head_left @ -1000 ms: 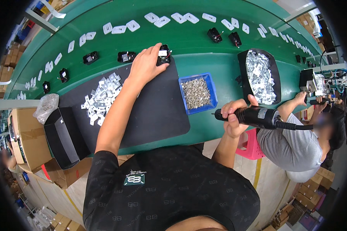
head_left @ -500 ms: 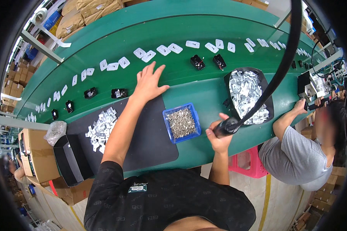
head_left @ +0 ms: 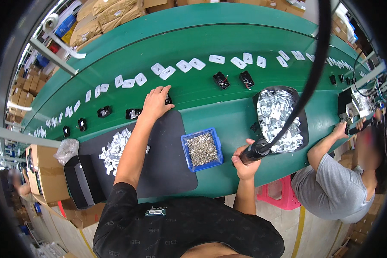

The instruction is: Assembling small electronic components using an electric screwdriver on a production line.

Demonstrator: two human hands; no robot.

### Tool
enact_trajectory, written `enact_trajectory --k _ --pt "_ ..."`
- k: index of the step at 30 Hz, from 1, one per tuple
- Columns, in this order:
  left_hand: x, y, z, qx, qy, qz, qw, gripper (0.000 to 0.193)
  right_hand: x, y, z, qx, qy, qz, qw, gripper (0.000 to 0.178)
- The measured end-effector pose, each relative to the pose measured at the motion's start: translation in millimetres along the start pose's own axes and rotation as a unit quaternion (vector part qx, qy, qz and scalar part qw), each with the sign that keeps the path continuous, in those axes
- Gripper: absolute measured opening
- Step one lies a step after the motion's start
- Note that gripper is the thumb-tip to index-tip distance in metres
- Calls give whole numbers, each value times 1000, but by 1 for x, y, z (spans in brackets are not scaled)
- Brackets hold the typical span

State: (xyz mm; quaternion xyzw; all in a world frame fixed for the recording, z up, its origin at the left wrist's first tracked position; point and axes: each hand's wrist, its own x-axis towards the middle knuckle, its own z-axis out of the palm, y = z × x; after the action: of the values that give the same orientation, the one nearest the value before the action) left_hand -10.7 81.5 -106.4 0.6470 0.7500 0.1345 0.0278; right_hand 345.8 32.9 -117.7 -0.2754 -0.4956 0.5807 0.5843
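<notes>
My left hand (head_left: 156,103) reaches over the near edge of the green belt, its fingers curled round a black plastic housing (head_left: 168,99) partly hidden by the hand. An electric screwdriver (head_left: 254,150) with a thick black cable is gripped in my right hand (head_left: 245,167); its tip is hard to see. Between my arms stands a blue tray (head_left: 185,152) full of small metal screws. A heap of small white and grey metal pieces (head_left: 112,150) lies on the dark mat (head_left: 167,157), partly behind my left forearm.
Further black housings (head_left: 221,80) and a row of white oval pieces (head_left: 197,64) lie along the belt. To the right stands a black bin (head_left: 304,129) of metal pieces. A co-worker (head_left: 331,180) works at far right. A black box (head_left: 79,180) and a carton (head_left: 47,172) are at left.
My left hand's spread fingers have curled, and a black housing now shows beside them. The right hand keeps its hold on the screwdriver. The whole view has shifted slightly.
</notes>
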Motion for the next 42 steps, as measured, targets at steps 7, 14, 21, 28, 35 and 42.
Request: enact_trajectory --k 7,14,21,28,35,42 --pt "69 67 34 -108 55 116 986 68 1 -4 0 -30 -5 -12 999 64" --pt "98 125 73 -103 28 63 992 69 -8 -2 2 -46 6 -7 999 63" --pt "79 89 56 -208 80 114 968 35 -3 -3 8 -43 20 -11 999 61" --pt "-62 36 -9 -332 131 97 929 32 6 1 -1 -17 22 0 1000 65" --pt "-211 21 -10 -270 112 -30 956 27 11 1 2 -86 -1 -41 995 59" --pt "-243 27 -11 -247 34 6 968 37 10 -25 19 -102 46 -137 984 65"
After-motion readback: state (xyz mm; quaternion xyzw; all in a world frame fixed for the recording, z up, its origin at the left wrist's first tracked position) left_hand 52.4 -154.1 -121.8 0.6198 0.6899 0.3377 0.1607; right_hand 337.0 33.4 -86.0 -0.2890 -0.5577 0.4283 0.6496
